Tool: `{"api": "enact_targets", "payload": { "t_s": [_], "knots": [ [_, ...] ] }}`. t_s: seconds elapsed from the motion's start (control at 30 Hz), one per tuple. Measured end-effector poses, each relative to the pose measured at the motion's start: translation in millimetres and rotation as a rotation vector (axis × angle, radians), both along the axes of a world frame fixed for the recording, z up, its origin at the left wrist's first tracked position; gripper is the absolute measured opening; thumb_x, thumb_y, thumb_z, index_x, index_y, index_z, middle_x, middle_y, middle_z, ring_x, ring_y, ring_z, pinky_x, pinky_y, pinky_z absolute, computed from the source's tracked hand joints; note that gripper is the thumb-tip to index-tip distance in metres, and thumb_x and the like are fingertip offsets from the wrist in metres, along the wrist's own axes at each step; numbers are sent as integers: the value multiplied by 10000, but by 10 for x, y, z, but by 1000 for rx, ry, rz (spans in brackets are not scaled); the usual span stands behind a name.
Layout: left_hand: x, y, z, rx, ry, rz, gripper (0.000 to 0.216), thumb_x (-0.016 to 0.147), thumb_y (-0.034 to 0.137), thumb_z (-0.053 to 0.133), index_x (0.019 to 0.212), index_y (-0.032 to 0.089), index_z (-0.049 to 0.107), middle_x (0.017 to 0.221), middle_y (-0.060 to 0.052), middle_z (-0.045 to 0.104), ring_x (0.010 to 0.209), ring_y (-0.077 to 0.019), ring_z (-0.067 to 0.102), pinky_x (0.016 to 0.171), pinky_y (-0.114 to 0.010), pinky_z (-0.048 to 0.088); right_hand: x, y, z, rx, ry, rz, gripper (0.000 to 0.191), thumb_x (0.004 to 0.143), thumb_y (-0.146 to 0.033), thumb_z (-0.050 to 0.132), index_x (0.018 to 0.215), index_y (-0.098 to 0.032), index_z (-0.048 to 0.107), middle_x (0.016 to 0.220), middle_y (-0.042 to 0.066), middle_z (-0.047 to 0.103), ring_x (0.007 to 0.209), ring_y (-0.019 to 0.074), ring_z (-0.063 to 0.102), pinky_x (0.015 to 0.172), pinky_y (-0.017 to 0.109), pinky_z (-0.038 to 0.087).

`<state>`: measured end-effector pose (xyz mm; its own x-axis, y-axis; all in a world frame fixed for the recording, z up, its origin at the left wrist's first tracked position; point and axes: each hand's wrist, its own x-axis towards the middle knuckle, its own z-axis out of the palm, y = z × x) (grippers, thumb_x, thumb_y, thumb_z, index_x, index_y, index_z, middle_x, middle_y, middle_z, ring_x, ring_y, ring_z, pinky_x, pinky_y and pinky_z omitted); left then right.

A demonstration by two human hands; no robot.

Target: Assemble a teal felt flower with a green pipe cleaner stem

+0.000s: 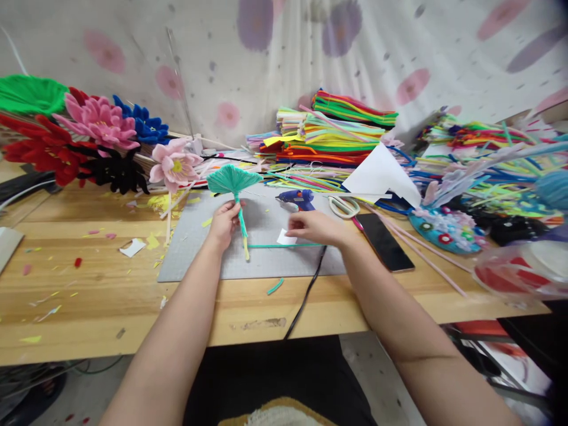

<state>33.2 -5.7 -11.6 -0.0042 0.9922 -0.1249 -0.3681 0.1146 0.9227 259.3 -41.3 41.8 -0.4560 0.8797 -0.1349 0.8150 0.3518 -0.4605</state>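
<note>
My left hand (225,223) is closed around the stem of a teal pipe-cleaner leaf (234,179), fan-shaped and held upright. The stem is wrapped in teal partway down, and its yellowish lower end (247,248) shows below my fingers. Over the grey cutting mat (186,251), my right hand (315,228) has its fingers curled together; what they hold, if anything, is hidden. Just beneath those fingertips is a small white paper piece (286,238). A straight teal pipe cleaner (284,245) lies across the mat. Behind the right hand rests a blue glue gun (302,198).
Scissors (344,207) and a black phone (386,241) lie to the right. Bundled pipe cleaners (332,136) are stacked at the back. Fuzzy flowers (102,121) stand at left. A black cord (308,290) crosses the table's front edge. Scraps litter the wooden table (110,313).
</note>
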Motion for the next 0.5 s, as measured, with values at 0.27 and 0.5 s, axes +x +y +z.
{"api": "enact_targets", "payload": {
  "t_s": [0.27,0.5],
  "knots": [
    [-23,-48,30,56,-17,-35,137,651,228,632,758,144,647,534,56,398,388,-15,281,374,-156,228,-565,52,-375,231,90,262,93,793,-234,539,808,-148,571,842,51,584,775,137,499,677,243,347],
    [27,-52,75,4,0,-89,127,674,184,597,778,139,654,552,36,431,427,-34,336,383,-159,248,-238,22,-29,303,258,36,110,832,-243,478,851,-175,563,786,19,605,685,118,514,630,233,352]
  ]
}}
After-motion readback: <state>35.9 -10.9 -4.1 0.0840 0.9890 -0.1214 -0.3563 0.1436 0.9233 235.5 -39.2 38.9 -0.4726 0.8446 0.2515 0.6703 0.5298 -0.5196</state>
